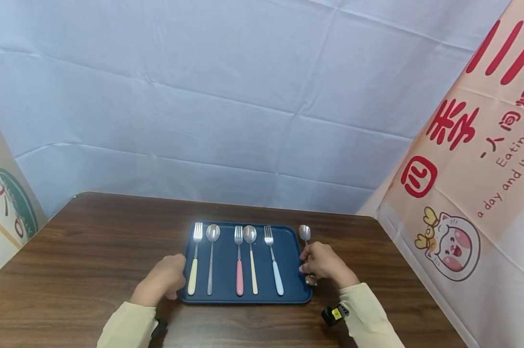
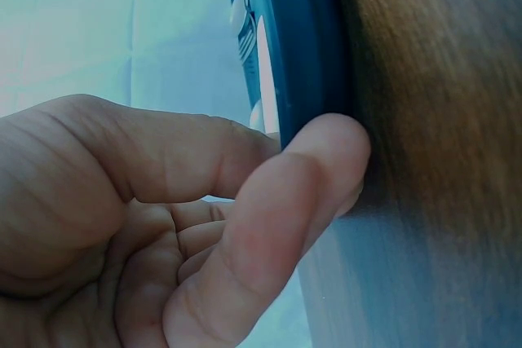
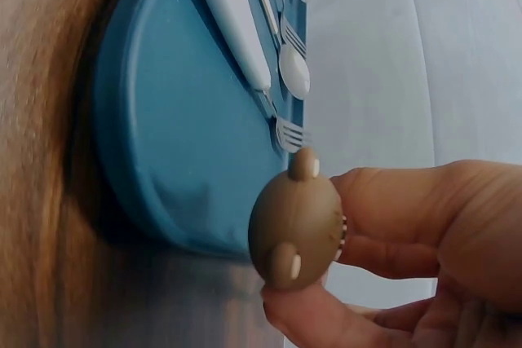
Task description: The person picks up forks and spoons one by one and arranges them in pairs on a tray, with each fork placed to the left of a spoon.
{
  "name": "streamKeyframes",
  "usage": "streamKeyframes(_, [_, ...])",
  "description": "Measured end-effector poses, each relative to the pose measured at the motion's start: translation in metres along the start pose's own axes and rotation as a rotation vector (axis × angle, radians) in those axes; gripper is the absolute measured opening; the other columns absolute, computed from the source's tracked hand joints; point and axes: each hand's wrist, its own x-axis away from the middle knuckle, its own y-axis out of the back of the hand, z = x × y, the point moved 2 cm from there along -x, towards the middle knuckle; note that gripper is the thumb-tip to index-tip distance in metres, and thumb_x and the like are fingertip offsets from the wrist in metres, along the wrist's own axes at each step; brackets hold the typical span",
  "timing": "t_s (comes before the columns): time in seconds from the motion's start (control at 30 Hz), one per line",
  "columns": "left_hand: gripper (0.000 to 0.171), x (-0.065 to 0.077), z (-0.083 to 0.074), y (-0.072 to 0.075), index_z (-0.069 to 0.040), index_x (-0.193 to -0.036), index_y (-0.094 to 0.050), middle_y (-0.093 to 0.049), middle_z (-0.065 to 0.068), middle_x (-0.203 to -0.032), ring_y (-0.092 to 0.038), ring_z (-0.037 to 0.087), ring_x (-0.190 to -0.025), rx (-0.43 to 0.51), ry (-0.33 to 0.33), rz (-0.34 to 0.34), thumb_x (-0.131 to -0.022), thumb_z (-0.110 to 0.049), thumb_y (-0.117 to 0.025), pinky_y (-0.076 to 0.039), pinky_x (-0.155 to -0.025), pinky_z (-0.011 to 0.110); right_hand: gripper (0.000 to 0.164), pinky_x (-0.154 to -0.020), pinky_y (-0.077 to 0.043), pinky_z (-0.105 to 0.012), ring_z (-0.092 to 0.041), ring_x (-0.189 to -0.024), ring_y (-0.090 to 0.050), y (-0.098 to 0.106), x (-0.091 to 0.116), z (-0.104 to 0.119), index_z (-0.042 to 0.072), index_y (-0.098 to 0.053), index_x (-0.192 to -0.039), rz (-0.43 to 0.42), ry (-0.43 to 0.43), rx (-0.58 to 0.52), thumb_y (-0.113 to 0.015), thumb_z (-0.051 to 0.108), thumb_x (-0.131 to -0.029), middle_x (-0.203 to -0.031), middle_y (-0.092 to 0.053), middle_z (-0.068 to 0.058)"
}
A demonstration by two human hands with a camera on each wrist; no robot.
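A dark blue tray [image 1: 224,270] carries a yellow-handled fork [image 1: 192,278], an all-metal spoon [image 1: 213,233], a pink-handled fork [image 1: 239,278], a cream-handled spoon [image 1: 254,273] and a light-blue-handled fork [image 1: 277,278], lined up side by side. My left hand [image 1: 162,276] pinches the tray's left rim between thumb and finger, seen closely in the left wrist view. At the tray's right edge, my right hand [image 1: 324,263] grips another spoon [image 1: 304,232] by its handle, bowl pointing away. A brown bear-head end [image 3: 295,226] of that spoon sticks out of the fingers; the handle's middle is hidden.
The tray lies on a dark wooden table [image 1: 114,232]. Behind it hangs a pale cloth [image 1: 227,106], and a printed banner [image 1: 453,193] borders the right side. Black wrist devices, one with a yellow label [image 1: 336,314], sit at both sleeves.
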Motion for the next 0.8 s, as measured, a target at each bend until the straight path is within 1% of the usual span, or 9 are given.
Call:
streamKeyframes(0.17, [0.035, 0.000, 0.001, 0.000, 0.018, -0.109, -0.049, -0.054, 0.023, -0.080, -0.056, 0.018, -0.048, 0.000, -0.002, 0.002, -0.075, 0.015, -0.057, -0.047, -0.043, 0.027, 0.018, -0.045, -0.048, -0.029, -0.014, -0.048, -0.055, -0.005, -0.002, 0.005, -0.001, -0.067, -0.089, 0.002, 0.044, 0.017, -0.075, -0.001, -0.073, -0.067, -0.058, -0.004])
streamKeyframes(0.3, [0.034, 0.000, 0.001, 0.000, 0.017, -0.108, -0.049, -0.054, 0.023, -0.081, -0.056, 0.017, -0.047, 0.002, -0.008, 0.000, -0.075, 0.016, -0.056, -0.047, -0.042, 0.027, 0.019, -0.045, -0.048, -0.028, -0.014, -0.049, -0.054, -0.010, -0.003, 0.008, -0.001, -0.067, -0.090, 0.020, 0.064, 0.039, -0.075, -0.001, -0.073, -0.064, -0.056, -0.003])
streamKeyframes(0.43, [0.035, 0.000, 0.001, -0.001, 0.018, -0.109, -0.049, -0.054, 0.023, -0.081, -0.056, 0.017, -0.047, 0.005, -0.005, 0.001, -0.075, 0.015, -0.057, -0.047, -0.042, 0.026, 0.020, -0.047, -0.048, -0.028, -0.014, -0.049, -0.053, -0.014, -0.004, 0.011, -0.003, -0.067, -0.093, 0.044, 0.096, 0.030, -0.074, -0.001, -0.074, -0.063, -0.055, -0.002])
streamKeyframes(0.5, [0.036, 0.000, 0.001, -0.001, 0.018, -0.110, -0.049, -0.054, 0.024, -0.082, -0.056, 0.017, -0.047, 0.010, -0.006, -0.004, -0.075, 0.015, -0.057, -0.047, -0.042, 0.026, 0.020, -0.050, -0.049, -0.029, -0.013, -0.051, -0.053, -0.016, -0.004, 0.012, -0.003, -0.067, -0.094, 0.050, 0.119, 0.033, -0.074, -0.002, -0.075, -0.063, -0.056, -0.002])
streamKeyframes(0.6, [0.036, 0.001, 0.000, -0.001, 0.018, -0.110, -0.049, -0.054, 0.024, -0.082, -0.056, 0.017, -0.046, 0.016, -0.007, -0.004, -0.075, 0.016, -0.056, -0.047, -0.042, 0.026, 0.021, -0.053, -0.049, -0.028, -0.013, -0.053, -0.053, -0.018, -0.005, 0.014, -0.003, -0.067, -0.094, 0.060, 0.148, 0.045, -0.074, -0.001, -0.074, -0.065, -0.056, -0.002])
streamKeyframes(0.8, [0.034, 0.001, 0.001, 0.000, 0.017, -0.108, -0.050, -0.054, 0.022, -0.081, -0.056, 0.017, -0.047, 0.006, -0.013, 0.002, -0.075, 0.016, -0.057, -0.047, -0.042, 0.026, 0.020, -0.051, -0.048, -0.028, -0.013, -0.056, -0.053, -0.022, -0.006, 0.018, 0.000, -0.068, -0.090, 0.061, 0.160, 0.080, -0.076, 0.000, -0.072, -0.071, -0.057, -0.003])
